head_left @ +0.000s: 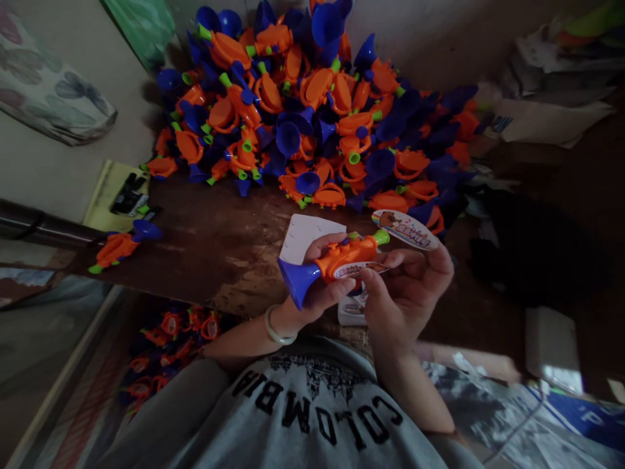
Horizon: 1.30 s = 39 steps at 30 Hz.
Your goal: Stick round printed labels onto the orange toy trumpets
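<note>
My left hand [326, 296] is closed around an orange toy trumpet [349, 253] with a blue bell and a lime-green mouthpiece. An oval printed sticker [350, 270] lies along the trumpet's side, and my right thumb presses at its right end. Between the raised fingers of my right hand [407, 290] is a second oval sticker [405, 229] with a bear picture, standing clear of the toy. Under the hands lie a white sheet [307, 236] and a stack of printed stickers [352, 311], partly hidden.
A big heap of similar toy trumpets [293, 140] covers the table's back. One lone trumpet [120, 247] lies at left, near a yellow pad [100, 198] with black items. More trumpets [168, 352] with stickers sit below the table edge. A dark cloth [532, 241] lies at right.
</note>
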Motion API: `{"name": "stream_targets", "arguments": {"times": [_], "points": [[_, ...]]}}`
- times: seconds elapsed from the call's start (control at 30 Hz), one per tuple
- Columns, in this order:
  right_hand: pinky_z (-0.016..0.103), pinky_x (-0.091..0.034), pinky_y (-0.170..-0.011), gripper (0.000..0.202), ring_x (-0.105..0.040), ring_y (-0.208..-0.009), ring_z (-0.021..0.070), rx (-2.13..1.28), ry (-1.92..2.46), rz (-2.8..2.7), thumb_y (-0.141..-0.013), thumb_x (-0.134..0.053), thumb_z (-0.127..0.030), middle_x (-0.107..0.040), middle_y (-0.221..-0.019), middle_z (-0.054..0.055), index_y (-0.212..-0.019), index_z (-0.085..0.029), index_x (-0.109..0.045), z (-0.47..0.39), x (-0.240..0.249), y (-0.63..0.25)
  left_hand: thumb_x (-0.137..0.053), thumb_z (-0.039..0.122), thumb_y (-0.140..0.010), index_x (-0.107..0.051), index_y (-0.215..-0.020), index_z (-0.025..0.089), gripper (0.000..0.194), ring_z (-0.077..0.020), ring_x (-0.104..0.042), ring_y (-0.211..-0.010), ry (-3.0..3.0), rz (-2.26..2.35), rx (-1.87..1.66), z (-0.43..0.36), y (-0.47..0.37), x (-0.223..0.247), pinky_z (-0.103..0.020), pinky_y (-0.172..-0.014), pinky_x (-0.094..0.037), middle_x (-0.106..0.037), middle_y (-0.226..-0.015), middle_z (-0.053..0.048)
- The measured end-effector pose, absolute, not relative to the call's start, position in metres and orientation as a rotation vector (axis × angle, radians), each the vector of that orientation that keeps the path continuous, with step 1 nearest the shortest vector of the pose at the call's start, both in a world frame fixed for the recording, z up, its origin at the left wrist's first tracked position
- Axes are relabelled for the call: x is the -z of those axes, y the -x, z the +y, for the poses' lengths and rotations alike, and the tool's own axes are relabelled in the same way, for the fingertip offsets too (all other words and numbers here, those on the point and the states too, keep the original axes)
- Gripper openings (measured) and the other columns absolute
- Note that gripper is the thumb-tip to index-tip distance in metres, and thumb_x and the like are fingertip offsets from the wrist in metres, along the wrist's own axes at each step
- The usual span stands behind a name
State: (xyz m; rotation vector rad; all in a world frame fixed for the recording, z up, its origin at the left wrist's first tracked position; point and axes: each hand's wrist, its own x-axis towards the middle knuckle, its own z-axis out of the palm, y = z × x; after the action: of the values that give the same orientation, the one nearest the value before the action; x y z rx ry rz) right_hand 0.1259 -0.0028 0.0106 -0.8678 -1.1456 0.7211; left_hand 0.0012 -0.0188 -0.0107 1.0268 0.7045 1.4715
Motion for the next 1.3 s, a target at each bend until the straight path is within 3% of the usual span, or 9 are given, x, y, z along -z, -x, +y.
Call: {"name": "stream_targets", "arguments": {"times": [0.33,0.47,0.57,0.87,1.13,1.2,1.3], "points": [[0.023,-0.064,-0.078,0.079,-0.064,-0.084,0.0110,-0.679,0.871,-1.198,-0.082,-0.083,-0.012,-0.060,-0.097,-0.005,-0.147,-0.043,-0.052,-0.004,-0.007,-0.128,-0.076,0.043,-0.095,-0.056,-0.147,0.028,0.058,-0.0330,-0.066,-0.138,-1.028,0.729,-1.468,-0.018,-0.001,0.023,-0.055,-0.125,-0.049,-0.066,-0.150,-0.011],[0.028,-0.064,-0.076,0.073,-0.067,-0.081,0.0133,-0.499,0.810,-1.251,-0.089,-0.076,-0.011,-0.065,-0.094,-0.004,-0.150,-0.041,-0.050,-0.001,-0.004,-0.129,-0.074,0.040,-0.096,-0.056,-0.146,0.028,0.054,-0.0332,-0.062,-0.145,-1.045,0.689,-1.521,-0.018,-0.004,0.022,-0.055,-0.128,-0.047,-0.062,-0.156,-0.011],[0.032,-0.065,-0.072,0.075,-0.068,-0.075,0.0148,-0.391,0.784,-1.298,-0.088,-0.078,-0.009,-0.069,-0.091,-0.005,-0.149,-0.042,-0.051,0.001,-0.007,-0.130,-0.072,0.035,-0.098,-0.055,-0.145,0.028,0.050,-0.0323,-0.059,-0.148,-1.112,0.654,-1.575,-0.019,-0.006,0.015,-0.055,-0.127,-0.048,-0.060,-0.159,-0.011],[0.017,-0.059,-0.060,0.075,-0.069,-0.073,0.0094,-0.555,0.856,-1.296,-0.086,-0.078,-0.007,-0.068,-0.089,-0.007,-0.147,-0.038,-0.048,0.001,-0.018,-0.135,-0.068,0.029,-0.100,-0.054,-0.146,0.032,0.048,-0.0303,-0.057,-0.151,-1.238,0.585,-1.653,-0.016,-0.010,0.014,-0.051,-0.126,-0.050,-0.057,-0.163,-0.009],[0.021,-0.060,-0.064,0.080,-0.068,-0.074,0.0106,-0.580,0.868,-1.347,-0.087,-0.075,-0.004,-0.065,-0.089,-0.008,-0.151,-0.039,-0.043,0.003,-0.014,-0.135,-0.071,0.031,-0.099,-0.054,-0.147,0.032,0.052,-0.0307,-0.054,-0.154,-1.232,0.686,-1.638,-0.022,-0.006,0.023,-0.049,-0.127,-0.049,-0.053,-0.165,-0.009],[0.025,-0.061,-0.070,0.082,-0.068,-0.081,0.0124,-0.477,0.897,-1.327,-0.084,-0.081,-0.008,-0.066,-0.096,-0.006,-0.151,-0.039,-0.044,0.010,-0.008,-0.139,-0.074,0.035,-0.096,-0.053,-0.147,0.032,0.055,-0.0318,-0.054,-0.153,-1.179,0.722,-1.623,-0.023,-0.004,0.023,-0.049,-0.126,-0.050,-0.055,-0.164,-0.009],[0.035,-0.065,-0.087,0.083,-0.068,-0.115,0.0201,-0.315,0.986,-1.195,-0.080,-0.089,-0.023,-0.065,-0.128,0.003,-0.150,-0.038,-0.047,0.023,0.002,-0.148,-0.078,0.041,-0.093,-0.050,-0.148,0.033,0.063,-0.0335,-0.055,-0.152,-1.010,0.757,-1.585,-0.022,-0.003,0.022,-0.053,-0.126,-0.050,-0.059,-0.160,-0.010]]}}
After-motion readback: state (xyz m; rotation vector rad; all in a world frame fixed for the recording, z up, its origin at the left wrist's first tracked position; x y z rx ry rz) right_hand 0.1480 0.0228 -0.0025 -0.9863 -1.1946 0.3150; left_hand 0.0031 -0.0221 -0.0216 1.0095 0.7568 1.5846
